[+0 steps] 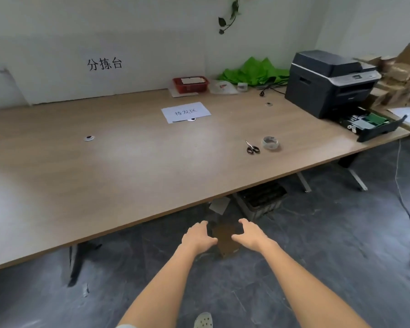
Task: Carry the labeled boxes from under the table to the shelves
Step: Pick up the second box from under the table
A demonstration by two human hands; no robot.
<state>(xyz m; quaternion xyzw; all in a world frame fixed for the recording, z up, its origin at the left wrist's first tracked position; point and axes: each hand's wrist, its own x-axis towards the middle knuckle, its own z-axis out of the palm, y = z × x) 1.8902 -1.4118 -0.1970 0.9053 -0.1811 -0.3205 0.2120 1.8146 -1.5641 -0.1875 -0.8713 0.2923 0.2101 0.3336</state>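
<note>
A small brown cardboard box (225,241) stands on the dark floor just in front of the table's front edge (152,216). Both my arms are stretched out toward it. My left hand (197,236) is at the box's left side and my right hand (251,234) at its right side, fingers spread and curved over its top corners. I cannot tell whether either hand touches the box. No label shows on the box from here. A pale flat box or sheet (220,205) lies farther under the table.
A dark slatted crate (262,200) sits under the table to the right of the box. On the table lie scissors (252,147), a tape roll (270,142), a paper sign (185,112), a red basket (191,84) and a printer (329,82). Loose cardboard (402,74) is piled at the right; a cable (405,204) crosses the floor.
</note>
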